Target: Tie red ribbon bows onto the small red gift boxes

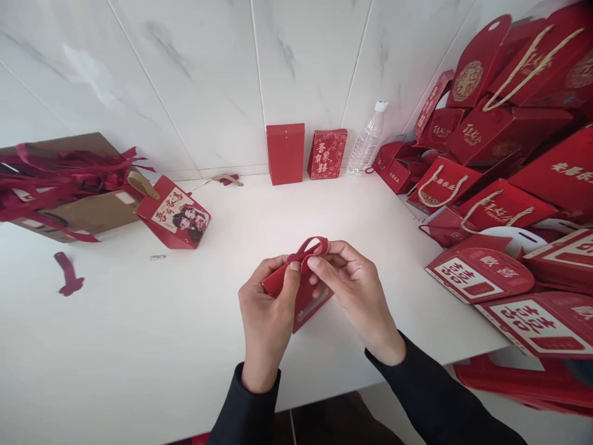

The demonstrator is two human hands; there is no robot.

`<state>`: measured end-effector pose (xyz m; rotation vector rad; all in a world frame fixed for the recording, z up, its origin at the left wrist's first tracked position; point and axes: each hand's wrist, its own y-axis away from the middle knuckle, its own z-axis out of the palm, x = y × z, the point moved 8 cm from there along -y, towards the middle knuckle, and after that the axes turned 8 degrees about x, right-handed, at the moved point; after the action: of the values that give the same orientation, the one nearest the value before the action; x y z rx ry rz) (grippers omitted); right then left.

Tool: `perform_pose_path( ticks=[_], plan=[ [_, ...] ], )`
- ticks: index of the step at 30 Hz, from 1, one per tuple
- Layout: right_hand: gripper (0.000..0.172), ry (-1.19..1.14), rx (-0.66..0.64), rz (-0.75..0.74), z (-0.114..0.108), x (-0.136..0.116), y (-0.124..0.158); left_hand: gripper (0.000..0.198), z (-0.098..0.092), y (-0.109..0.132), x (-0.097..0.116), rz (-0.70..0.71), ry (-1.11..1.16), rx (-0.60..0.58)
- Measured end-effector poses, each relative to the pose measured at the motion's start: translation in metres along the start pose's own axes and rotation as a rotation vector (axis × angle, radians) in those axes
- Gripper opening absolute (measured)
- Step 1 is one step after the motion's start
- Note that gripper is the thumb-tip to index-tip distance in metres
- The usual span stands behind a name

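Near the front of the white table, a small red gift box [302, 314] with a pale slot-shaped patch on its side sits tilted between my hands. My left hand [269, 309] grips its folded top edge, thumb pressed down on the upper side. A dark red ribbon [315, 241] makes a raised loop above that edge. My right hand [359, 287] is closed, pinching the ribbon between thumb and forefinger beside the left thumb. Fingers cover part of the box top, so how the ribbon runs through it is hidden.
A brown box [99, 213] full of ribbons stands left, beside a finished-looking red box [176, 216] with a printed couple. Two upright red boxes [286, 154] and a plastic bottle [367, 145] are by the wall. Stacked red gift boxes [504, 198] fill the right side.
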<state>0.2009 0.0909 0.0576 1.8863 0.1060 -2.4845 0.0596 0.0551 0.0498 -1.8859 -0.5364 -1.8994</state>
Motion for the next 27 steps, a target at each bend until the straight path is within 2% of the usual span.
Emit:
perform_pose_path(
  ticks=[11,18,27],
  plan=[
    [0.004,0.25,0.132,-0.286,0.001,-0.014,0.003,0.02,0.001,-0.004,-0.003,0.023,0.033,-0.016],
    [0.005,0.284,0.095,-0.202,0.0,-0.016,0.003,0.018,0.002,-0.004,-0.002,0.032,0.048,-0.021],
    [0.008,0.246,0.052,-0.172,0.001,-0.014,0.001,0.016,0.004,-0.004,0.0,0.053,0.066,-0.053]
  ],
)
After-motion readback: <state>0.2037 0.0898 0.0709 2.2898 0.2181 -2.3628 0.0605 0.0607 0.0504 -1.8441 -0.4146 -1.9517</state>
